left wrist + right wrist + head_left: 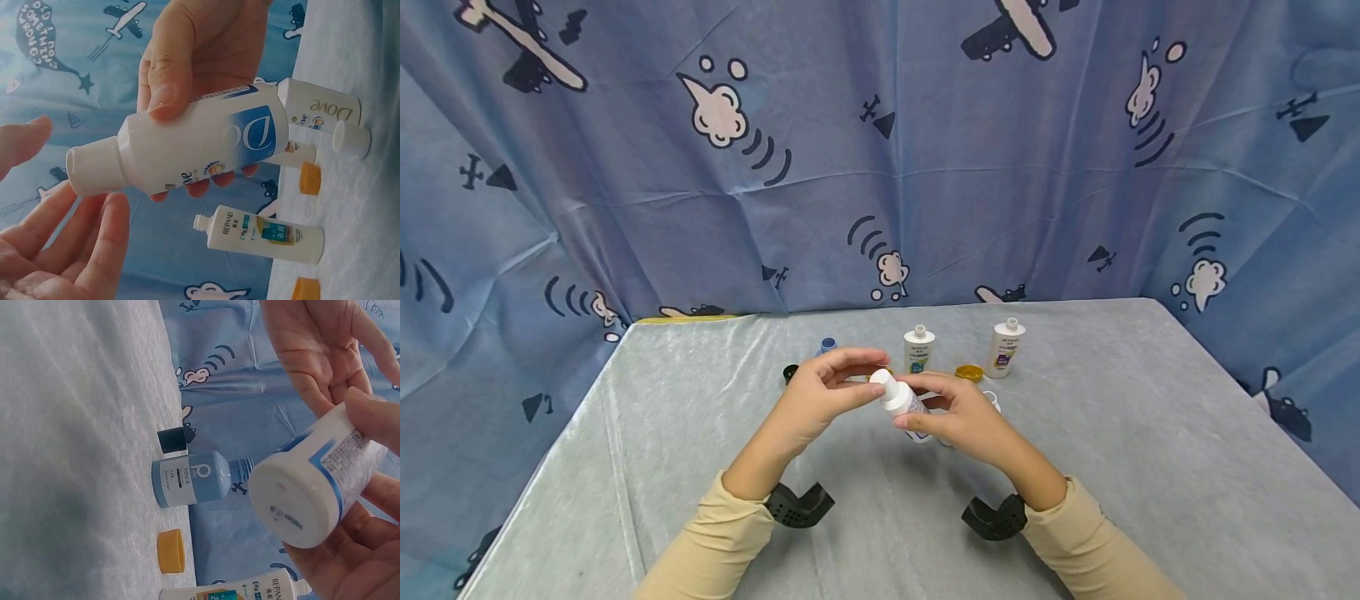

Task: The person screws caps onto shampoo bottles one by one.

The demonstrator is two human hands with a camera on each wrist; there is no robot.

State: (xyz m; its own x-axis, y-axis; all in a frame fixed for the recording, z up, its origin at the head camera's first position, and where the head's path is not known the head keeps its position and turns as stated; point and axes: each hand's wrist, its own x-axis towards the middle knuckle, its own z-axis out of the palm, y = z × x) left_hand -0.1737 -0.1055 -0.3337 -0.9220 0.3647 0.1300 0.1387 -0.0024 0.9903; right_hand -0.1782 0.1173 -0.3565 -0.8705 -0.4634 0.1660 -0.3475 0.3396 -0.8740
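My right hand [966, 414] grips a white Dove bottle [219, 134] with a blue label, thumb on one side and fingers round the other. The bottle is tilted above the table, and its round base [290, 506] faces the right wrist view. A white cap [94, 167] sits on its neck. At that cap is my left hand [822, 396], its fingers loosely extended and the fingertips right at the cap's edge. The left thumb [25, 140] stands apart from the cap in the left wrist view.
Behind the hands stand two uncapped white bottles, one REPAND bottle [265, 234] and another bottle [1006, 348]. A blue uncapped bottle [194, 478] stands beside a black cap [172, 440]. Yellow caps [969, 372], a second Dove bottle [322, 103] and a loose white cap [351, 139] are nearby.
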